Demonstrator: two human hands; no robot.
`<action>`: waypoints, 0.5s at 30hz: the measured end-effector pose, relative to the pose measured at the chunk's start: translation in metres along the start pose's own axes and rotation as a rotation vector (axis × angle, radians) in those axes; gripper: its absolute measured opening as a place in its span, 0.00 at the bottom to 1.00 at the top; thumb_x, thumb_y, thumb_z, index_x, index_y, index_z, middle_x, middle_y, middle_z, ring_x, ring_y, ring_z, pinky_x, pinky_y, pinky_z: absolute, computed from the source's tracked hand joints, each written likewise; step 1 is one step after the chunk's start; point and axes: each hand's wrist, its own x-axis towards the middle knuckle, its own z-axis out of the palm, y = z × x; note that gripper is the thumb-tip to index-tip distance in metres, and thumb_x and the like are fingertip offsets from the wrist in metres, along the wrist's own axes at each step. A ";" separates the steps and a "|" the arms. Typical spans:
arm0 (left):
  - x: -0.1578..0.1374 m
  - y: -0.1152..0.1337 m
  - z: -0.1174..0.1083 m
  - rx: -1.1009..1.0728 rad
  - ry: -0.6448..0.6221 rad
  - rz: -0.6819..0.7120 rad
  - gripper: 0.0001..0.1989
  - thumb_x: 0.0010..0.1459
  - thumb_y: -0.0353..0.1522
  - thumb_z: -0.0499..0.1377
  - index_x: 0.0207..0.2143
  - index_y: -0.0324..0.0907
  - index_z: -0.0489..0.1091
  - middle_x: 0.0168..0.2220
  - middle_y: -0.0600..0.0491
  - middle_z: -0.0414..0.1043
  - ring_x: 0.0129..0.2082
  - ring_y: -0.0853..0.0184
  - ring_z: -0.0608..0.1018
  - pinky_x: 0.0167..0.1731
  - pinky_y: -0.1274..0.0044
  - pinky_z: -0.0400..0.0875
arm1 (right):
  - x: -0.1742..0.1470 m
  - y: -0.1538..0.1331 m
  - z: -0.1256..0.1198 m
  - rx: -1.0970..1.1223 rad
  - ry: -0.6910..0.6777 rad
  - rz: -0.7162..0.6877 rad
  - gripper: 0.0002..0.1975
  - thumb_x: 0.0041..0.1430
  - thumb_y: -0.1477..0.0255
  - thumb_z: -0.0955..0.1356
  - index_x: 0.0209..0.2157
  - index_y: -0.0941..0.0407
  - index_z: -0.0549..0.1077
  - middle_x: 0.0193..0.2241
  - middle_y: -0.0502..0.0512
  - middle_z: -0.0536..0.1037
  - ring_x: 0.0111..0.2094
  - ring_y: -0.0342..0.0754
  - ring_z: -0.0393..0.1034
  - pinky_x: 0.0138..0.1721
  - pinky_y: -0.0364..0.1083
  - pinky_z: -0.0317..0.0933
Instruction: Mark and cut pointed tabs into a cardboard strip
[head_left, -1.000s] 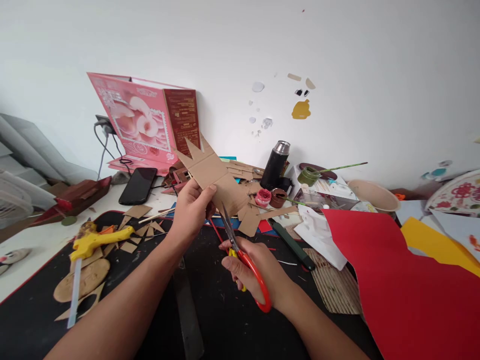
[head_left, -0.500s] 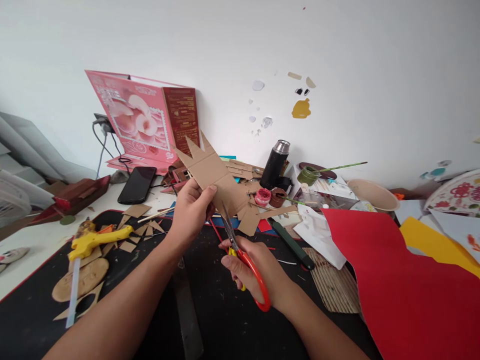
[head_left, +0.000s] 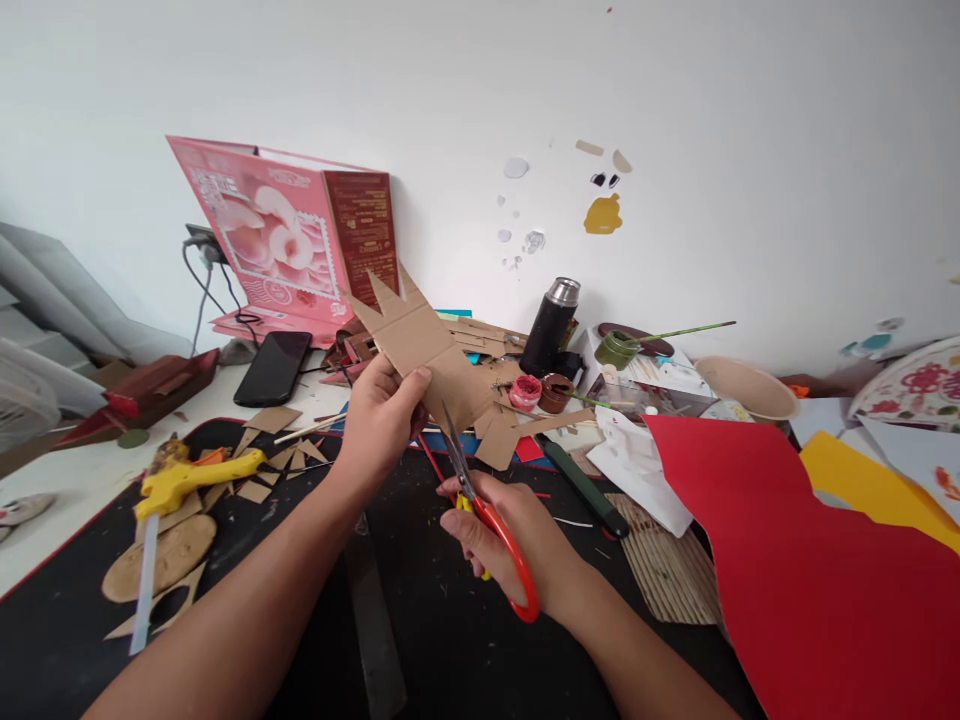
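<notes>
Pinched between the thumb and fingers of my left hand is a piece of brown cardboard, tilted, with pointed spikes along its upper left end. My right hand is closed round the scissors, which have a red handle loop and a yellow one. Their metal blades point up at the lower edge of the cardboard, and the tip lies over or against it; whether the blades bite into it I cannot tell. Below the hands lies a black mat with a metal ruler on it.
On the left are a yellow glue gun, cardboard scraps and a phone. Behind stand a pink box, a black thermos and paint jars. A green utility knife and red sheet lie right.
Hardly anything differs. Both hands, the cardboard and the scissors keep nearly the same place, and the whole view has shifted very slightly.
</notes>
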 end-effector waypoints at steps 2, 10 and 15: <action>0.000 0.000 0.000 0.004 -0.004 0.001 0.16 0.50 0.37 0.71 0.33 0.45 0.66 0.18 0.66 0.64 0.10 0.77 0.62 0.09 0.85 0.55 | 0.000 0.000 0.000 0.000 -0.001 -0.005 0.26 0.73 0.49 0.70 0.57 0.55 0.79 0.25 0.49 0.77 0.22 0.48 0.74 0.30 0.45 0.66; 0.001 0.001 0.000 -0.008 0.022 -0.003 0.16 0.49 0.38 0.71 0.32 0.45 0.66 0.18 0.65 0.63 0.10 0.77 0.60 0.08 0.85 0.54 | -0.001 -0.002 -0.001 -0.019 0.001 -0.011 0.25 0.73 0.51 0.71 0.57 0.56 0.79 0.25 0.48 0.77 0.22 0.47 0.74 0.30 0.45 0.65; 0.000 0.002 0.001 -0.010 0.016 -0.016 0.16 0.49 0.37 0.71 0.32 0.45 0.66 0.18 0.65 0.64 0.10 0.77 0.60 0.08 0.85 0.53 | -0.001 -0.002 -0.001 -0.022 -0.001 -0.007 0.24 0.73 0.51 0.71 0.58 0.55 0.79 0.25 0.48 0.76 0.23 0.47 0.74 0.30 0.45 0.66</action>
